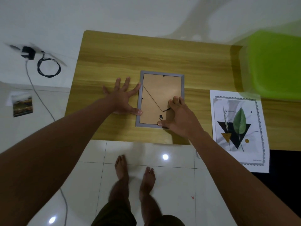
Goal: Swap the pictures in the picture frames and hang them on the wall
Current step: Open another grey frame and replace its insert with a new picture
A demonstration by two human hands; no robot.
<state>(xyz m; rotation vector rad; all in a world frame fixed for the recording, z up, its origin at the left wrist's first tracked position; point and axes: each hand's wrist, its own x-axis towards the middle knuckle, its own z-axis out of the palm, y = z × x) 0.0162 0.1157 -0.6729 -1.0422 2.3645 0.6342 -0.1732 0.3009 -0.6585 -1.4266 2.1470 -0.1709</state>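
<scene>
Picture frame point(160, 98) face-down, centre of wooden table point(146, 51). Left hand point(123, 98) flat, fingers straight, thumb and forefinger touching left rim. Right hand point(179, 118) fingers bent onto backing, thumb on near rim; grip unclear. Leaf print point(238, 128) at right.

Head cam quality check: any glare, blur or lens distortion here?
Head view: two glare spots on the floor tiles; green chair and charger smeared by blur; picture frame fairly sharp; wide-angle bends the table edges.

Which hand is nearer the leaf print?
Right. The right hand rests on the frame, beside the leaf print; the left hand lies flat at the frame's opposite edge, farther away.
</scene>
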